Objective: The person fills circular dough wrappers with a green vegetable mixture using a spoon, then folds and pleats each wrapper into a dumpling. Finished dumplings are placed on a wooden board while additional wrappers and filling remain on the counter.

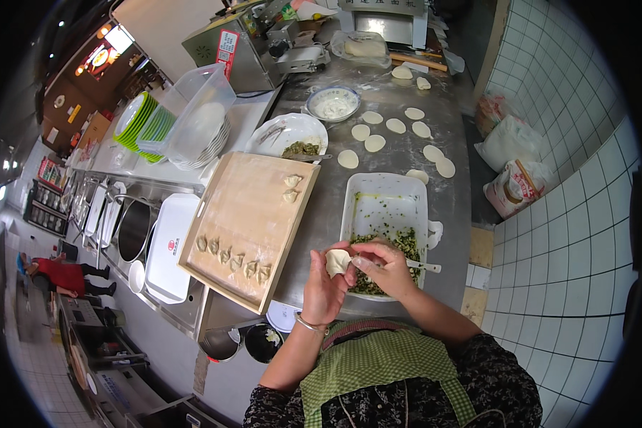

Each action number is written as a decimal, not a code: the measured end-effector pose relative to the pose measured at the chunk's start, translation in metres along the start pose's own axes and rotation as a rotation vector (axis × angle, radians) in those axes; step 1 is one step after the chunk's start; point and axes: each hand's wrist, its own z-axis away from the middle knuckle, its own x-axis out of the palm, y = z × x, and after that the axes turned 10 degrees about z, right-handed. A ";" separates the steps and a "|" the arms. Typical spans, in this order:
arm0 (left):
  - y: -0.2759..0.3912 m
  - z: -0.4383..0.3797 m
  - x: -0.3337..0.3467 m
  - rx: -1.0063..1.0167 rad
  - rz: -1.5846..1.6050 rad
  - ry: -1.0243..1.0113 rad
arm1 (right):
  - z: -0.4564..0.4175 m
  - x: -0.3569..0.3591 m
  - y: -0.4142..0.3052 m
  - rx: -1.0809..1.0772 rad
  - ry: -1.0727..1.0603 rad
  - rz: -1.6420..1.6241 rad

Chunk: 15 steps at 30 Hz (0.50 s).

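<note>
A pale round dough wrapper (337, 261) lies across the fingers of my left hand (321, 291), which wears a bangle. The thumb and fingertips of my right hand (386, 265) pinch the wrapper's right edge. Whether filling sits inside it is hidden. Both hands are over the near end of a white rectangular tub (385, 184) that holds chopped green filling (372, 286). Beyond my right hand, a light-coloured utensil handle (430, 266) juts over the tub's rim. Left of the tub, a floured wooden tray (246, 211) carries several shaped dumplings (236, 261) in a row and two more (292, 181) at its far right.
Several round wrappers (375, 143) are spread on the steel table (321, 224). Behind the tray stand a plate (313, 125) with filling and a bowl of flour (333, 104). A dough-pressing machine (382, 24) is at the far end. A person in red (59, 275) stands off to the left.
</note>
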 end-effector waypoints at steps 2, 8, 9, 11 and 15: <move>-0.004 0.004 0.003 0.053 -0.013 0.013 | 0.008 0.007 0.004 0.078 0.053 -0.240; -0.017 0.015 0.005 0.121 0.024 0.005 | 0.013 0.009 -0.001 0.004 0.044 -0.169; -0.018 0.016 0.004 0.123 0.027 -0.010 | 0.013 0.009 -0.004 0.006 0.042 -0.164; -0.019 0.019 0.003 0.131 0.028 -0.022 | 0.014 0.011 -0.007 -0.002 0.043 -0.143; -0.021 0.026 -0.001 0.158 0.009 -0.014 | 0.018 0.019 -0.007 -0.077 0.106 -0.058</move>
